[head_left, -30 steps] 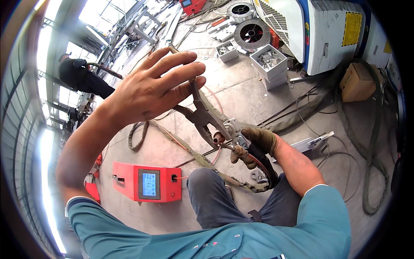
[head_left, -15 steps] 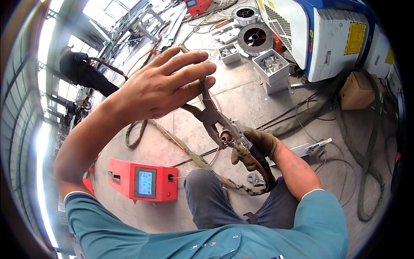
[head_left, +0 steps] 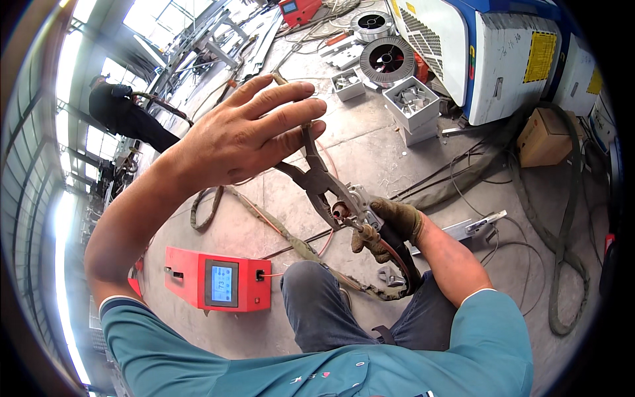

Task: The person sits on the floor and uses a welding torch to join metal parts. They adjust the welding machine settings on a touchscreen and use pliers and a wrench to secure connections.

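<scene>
— What sits nearest, and which labels or packages show?

— At seven o'clock, on the concrete floor [head_left: 370, 142], lies a flat red metal box with a small blue-lit screen [head_left: 219, 282] set as a rectangle in its face. Farther out, at three o'clock, a brown cardboard carton [head_left: 544, 137] rests against thick grey hoses. At one o'clock stands a large white-and-blue machine cabinet [head_left: 496, 56] bearing an upright yellow rectangular label [head_left: 540, 57] on its side panel. At twelve o'clock, grey plastic crates of small metal parts [head_left: 411, 104] sit before dark spools of welding wire [head_left: 387, 58].

— And the hands?

— The right hand [head_left: 387, 228], in a worn olive work glove, is clenched around the black handle of a welding torch with a copper-coloured nozzle [head_left: 344, 213]; the nozzle points toward ten o'clock from the fist, just beyond the knuckles. The left hand [head_left: 248, 135] is bare, its fingers spread nearly flat, and the handles of dark steel long-nosed pliers [head_left: 317, 178] run up under its palm. Whether the palm truly presses them I cannot tell.

— Where are the pliers against the torch?

— Their jaws reach down toward five o'clock from the left hand and meet the nozzle tip, touching it at centre frame, above the person's grey-trousered knee.

— Anyone else?

— At ten o'clock, far off, a person in dark clothing [head_left: 122, 112] bends beside metal frames.
</scene>
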`<state>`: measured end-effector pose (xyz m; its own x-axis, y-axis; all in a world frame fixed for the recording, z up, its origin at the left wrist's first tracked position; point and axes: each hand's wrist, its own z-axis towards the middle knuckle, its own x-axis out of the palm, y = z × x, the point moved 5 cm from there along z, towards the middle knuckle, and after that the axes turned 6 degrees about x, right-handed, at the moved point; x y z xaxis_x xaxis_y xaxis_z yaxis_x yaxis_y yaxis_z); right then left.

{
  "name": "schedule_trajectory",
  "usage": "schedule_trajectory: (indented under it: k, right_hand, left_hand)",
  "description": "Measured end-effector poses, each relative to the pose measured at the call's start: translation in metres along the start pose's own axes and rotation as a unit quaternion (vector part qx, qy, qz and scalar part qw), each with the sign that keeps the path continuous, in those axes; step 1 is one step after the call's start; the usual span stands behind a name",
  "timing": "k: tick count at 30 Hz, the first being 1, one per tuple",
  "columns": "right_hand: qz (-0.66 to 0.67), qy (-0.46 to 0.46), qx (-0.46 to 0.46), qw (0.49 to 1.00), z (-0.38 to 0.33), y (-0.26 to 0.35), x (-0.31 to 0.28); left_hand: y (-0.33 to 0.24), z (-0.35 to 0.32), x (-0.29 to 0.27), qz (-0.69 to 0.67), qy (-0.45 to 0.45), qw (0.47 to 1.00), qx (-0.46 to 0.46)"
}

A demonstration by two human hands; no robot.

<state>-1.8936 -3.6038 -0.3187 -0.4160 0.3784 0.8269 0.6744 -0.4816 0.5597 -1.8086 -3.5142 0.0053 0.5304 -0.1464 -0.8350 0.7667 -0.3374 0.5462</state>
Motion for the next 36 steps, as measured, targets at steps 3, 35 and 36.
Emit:
schedule_trajectory:
  k: [3, 35, 36]
  right_hand:
    - [-0.028, -0.028, 0.003, 0.999, -0.003, 0.009, 0.014]
    - [0.081, -0.045, -0.095, 0.991, -0.025, 0.006, -0.029]
    - [0.044, -0.107, -0.119, 0.986, -0.025, 0.005, -0.035]
  left_hand:
    - [-0.001, -0.002, 0.001, 0.014, 0.017, 1.0, 0.013]
    - [-0.125, 0.041, 0.195, -0.643, -0.388, 0.568, -0.336]
    - [-0.124, 0.042, 0.196, -0.613, -0.399, 0.569, -0.376]
